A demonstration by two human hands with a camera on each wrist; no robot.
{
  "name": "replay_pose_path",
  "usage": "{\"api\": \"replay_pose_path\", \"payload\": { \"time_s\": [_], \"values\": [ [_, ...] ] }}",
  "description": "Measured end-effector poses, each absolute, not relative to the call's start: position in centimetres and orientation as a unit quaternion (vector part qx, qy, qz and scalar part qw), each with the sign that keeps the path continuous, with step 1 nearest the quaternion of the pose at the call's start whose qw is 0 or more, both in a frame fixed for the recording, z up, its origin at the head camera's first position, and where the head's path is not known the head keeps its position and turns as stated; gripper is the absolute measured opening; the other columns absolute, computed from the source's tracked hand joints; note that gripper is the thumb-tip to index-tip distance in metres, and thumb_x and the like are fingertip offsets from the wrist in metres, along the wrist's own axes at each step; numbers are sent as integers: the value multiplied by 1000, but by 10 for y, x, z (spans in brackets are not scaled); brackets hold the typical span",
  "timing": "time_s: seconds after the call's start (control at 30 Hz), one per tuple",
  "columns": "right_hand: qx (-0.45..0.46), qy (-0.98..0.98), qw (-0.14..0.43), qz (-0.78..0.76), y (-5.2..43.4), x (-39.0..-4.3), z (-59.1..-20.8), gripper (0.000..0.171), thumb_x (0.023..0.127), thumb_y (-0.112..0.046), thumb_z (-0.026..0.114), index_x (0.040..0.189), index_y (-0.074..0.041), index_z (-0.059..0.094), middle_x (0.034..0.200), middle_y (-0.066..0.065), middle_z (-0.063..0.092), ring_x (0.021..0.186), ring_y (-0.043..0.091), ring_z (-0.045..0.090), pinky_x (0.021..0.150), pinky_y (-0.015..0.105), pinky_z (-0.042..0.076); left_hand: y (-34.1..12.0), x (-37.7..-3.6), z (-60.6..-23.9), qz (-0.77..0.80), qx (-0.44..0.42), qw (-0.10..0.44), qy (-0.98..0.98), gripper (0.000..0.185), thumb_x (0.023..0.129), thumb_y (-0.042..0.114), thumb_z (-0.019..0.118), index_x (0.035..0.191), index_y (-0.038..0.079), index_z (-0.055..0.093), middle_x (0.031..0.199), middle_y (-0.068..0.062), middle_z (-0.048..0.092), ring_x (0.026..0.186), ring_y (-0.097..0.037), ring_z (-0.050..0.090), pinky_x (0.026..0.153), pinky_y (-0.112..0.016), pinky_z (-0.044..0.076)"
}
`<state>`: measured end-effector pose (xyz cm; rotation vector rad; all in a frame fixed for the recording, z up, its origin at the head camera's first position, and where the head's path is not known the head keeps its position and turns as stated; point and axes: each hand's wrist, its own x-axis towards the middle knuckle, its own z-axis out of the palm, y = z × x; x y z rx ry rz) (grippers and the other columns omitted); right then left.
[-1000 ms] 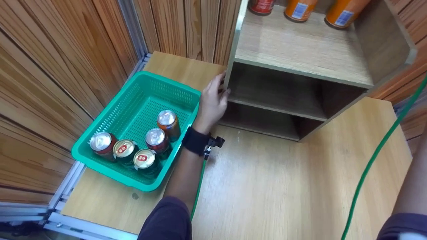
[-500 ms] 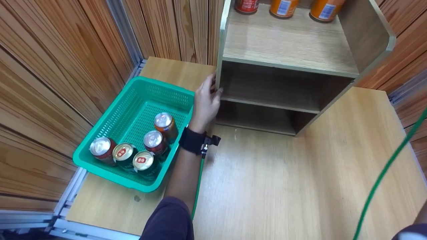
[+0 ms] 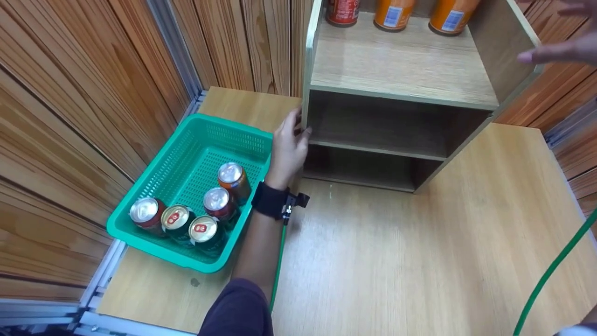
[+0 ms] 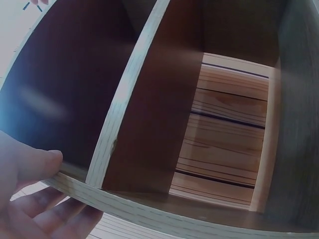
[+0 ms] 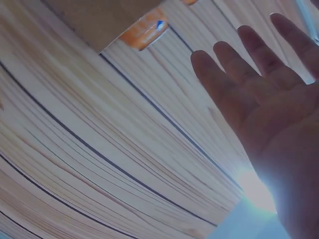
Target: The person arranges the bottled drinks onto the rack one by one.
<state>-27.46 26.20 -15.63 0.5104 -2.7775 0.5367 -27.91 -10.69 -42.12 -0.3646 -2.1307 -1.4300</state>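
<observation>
At the stiff, probably heavy wooden shelf unit [image 3: 401,70], left hand [image 3: 288,149] grips its side panel edge; right hand [image 3: 559,49] hovers, fingers straight.

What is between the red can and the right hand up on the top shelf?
In the head view, two orange cans stand between the red can and the right hand.

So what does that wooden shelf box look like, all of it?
The light wooden shelf cabinet stands upright on the wooden table, against the plank wall. It has pale edges, an open front, and two darker, bare lower compartments. Its top shelf carries one red can and two orange cans at the back. The left hand grips its left front edge.
</observation>
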Motion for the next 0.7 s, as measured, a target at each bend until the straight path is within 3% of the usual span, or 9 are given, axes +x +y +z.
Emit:
{"api": "replay_pose_path", "payload": {
  "time_s": [0.13, 0.33, 0.5, 0.7],
  "values": [
    [224, -944, 176, 168, 262, -258, -164, 69, 77, -1, 67, 136, -18, 37, 139, -6, 34, 127, 2, 23, 104, 24, 17, -107, -279, -422, -533, -129, 269, -792, 44, 85, 3, 57, 127, 6, 44, 122, -9, 51, 107, -13, 50, 81, -18, 44],
    [225, -933, 219, 178, 263, -236, -178, 69, 72, 1, 71, 133, -16, 43, 136, -7, 37, 123, 4, 30, 100, 20, 25, -108, -281, -422, -534, -128, 260, -794, 45, 84, 2, 57, 127, 6, 43, 124, -9, 50, 108, -13, 50, 81, -20, 45],
    [242, -909, 258, 220, 269, -217, -198, 72, 70, 3, 71, 134, -14, 41, 136, -5, 34, 123, 10, 31, 99, 22, 28, -108, -281, -422, -542, -134, 258, -789, 45, 85, 3, 56, 128, 6, 43, 123, -10, 50, 109, -14, 49, 82, -20, 45],
    [196, -854, 311, 367, 268, -204, -238, 80, 58, 12, 76, 130, -5, 44, 131, 4, 39, 120, 21, 36, 96, 27, 36, -109, -280, -422, -551, -139, 255, -782, 46, 84, 2, 57, 128, 6, 43, 125, -9, 49, 111, -12, 48, 82, -20, 44]
  ]
}}
